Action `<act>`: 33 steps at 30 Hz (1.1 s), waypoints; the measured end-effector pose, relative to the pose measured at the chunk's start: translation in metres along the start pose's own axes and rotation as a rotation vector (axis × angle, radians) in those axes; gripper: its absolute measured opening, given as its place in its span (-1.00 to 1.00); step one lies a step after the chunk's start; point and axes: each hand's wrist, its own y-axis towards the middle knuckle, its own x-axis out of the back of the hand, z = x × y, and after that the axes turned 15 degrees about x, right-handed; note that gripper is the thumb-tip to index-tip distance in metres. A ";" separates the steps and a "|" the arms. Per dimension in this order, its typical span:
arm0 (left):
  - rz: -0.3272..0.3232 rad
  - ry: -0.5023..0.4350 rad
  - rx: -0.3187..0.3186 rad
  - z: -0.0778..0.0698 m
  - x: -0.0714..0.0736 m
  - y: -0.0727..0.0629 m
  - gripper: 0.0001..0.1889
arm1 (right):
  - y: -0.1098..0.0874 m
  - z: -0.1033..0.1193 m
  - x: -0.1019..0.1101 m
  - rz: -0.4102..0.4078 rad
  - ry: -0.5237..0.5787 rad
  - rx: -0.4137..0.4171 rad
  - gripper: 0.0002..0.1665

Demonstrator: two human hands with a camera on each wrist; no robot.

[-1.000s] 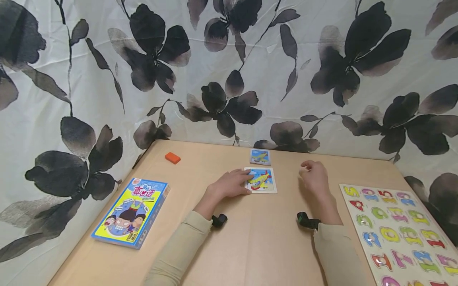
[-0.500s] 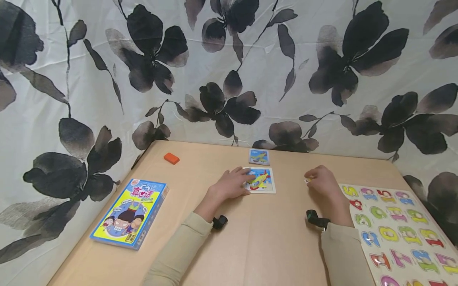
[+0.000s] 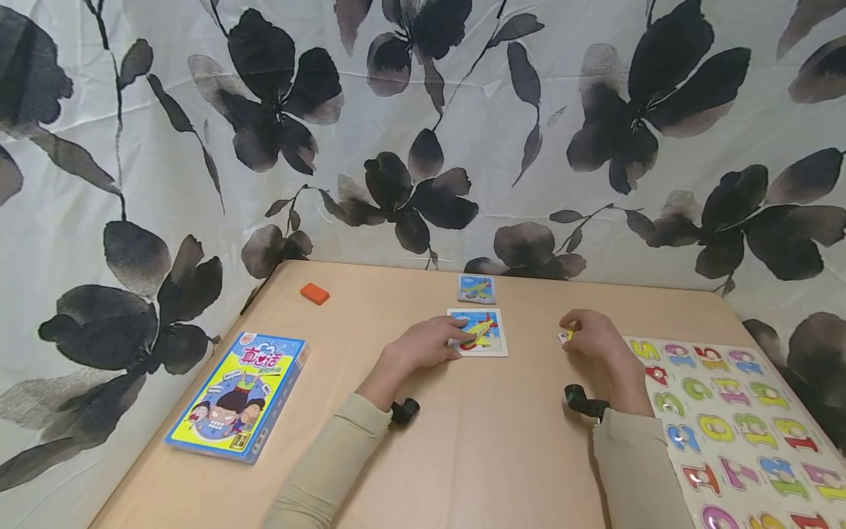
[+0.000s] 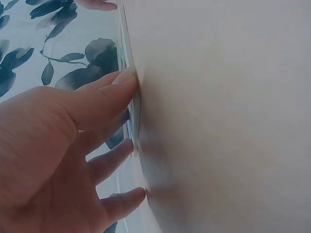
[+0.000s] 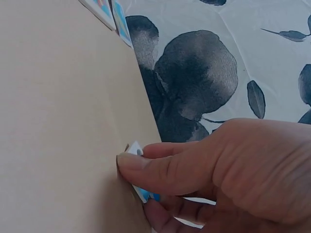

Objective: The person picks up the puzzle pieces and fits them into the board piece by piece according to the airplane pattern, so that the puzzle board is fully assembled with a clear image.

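Observation:
A square airplane jigsaw puzzle [image 3: 492,340] with a white border lies on the table in the head view. My left hand [image 3: 426,343] rests at its left side, fingers spread over the picture. In the left wrist view the left thumb [image 4: 109,94] lies along the puzzle's edge [image 4: 136,124], with the other fingertips just beyond. To the right, my right hand [image 3: 593,339] pinches a small puzzle piece [image 3: 565,336] low over the table. In the right wrist view this piece [image 5: 141,193] shows white and blue between thumb and fingers, partly hidden by them.
Behind the puzzle lies a smaller airplane picture card [image 3: 476,289]. An orange block [image 3: 314,294] sits at the back left, above a blue and yellow box [image 3: 238,397]. A colourful number board [image 3: 720,408] covers the right side. Floral cloth [image 3: 410,132] hangs behind the table.
My right hand has moved to the right and slightly nearer, and the piece in its fingers now shows. The left hand stays on the puzzle, nearly still.

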 end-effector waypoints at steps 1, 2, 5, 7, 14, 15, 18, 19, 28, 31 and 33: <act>-0.003 -0.001 -0.003 0.000 0.000 0.000 -0.52 | 0.000 0.000 0.000 -0.001 0.001 -0.009 -0.50; -0.003 -0.004 -0.006 0.000 0.000 -0.001 -0.52 | 0.000 0.000 0.000 -0.002 -0.002 -0.015 -0.51; -0.003 -0.012 -0.009 0.000 0.001 -0.001 -0.53 | 0.000 -0.001 0.000 -0.014 -0.013 -0.016 -0.63; 0.003 -0.018 -0.008 0.000 0.002 -0.002 -0.53 | 0.000 -0.001 0.001 -0.027 -0.024 -0.008 -0.72; 0.024 -0.044 -0.013 0.000 0.002 -0.003 -0.53 | 0.005 0.006 0.003 -0.086 0.046 0.118 -0.84; 0.025 -0.046 -0.015 0.000 0.001 -0.003 -0.54 | 0.006 0.008 0.002 -0.090 0.077 0.138 -0.82; 0.026 -0.053 -0.021 0.001 0.001 -0.002 -0.54 | 0.010 0.015 -0.002 -0.091 0.167 0.182 -0.72; 0.026 -0.055 -0.023 0.001 0.000 -0.002 -0.54 | 0.011 0.017 -0.004 -0.088 0.191 0.192 -0.69; 0.029 -0.048 -0.023 0.001 0.001 -0.002 -0.53 | 0.021 0.038 -0.022 -0.075 0.277 0.180 -0.80; 0.026 -0.046 -0.024 0.001 0.001 -0.002 -0.53 | 0.023 0.044 -0.027 -0.071 0.299 0.162 -0.85; 0.023 -0.044 -0.026 0.001 0.001 -0.002 -0.53 | 0.025 0.047 -0.030 -0.071 0.312 0.160 -0.85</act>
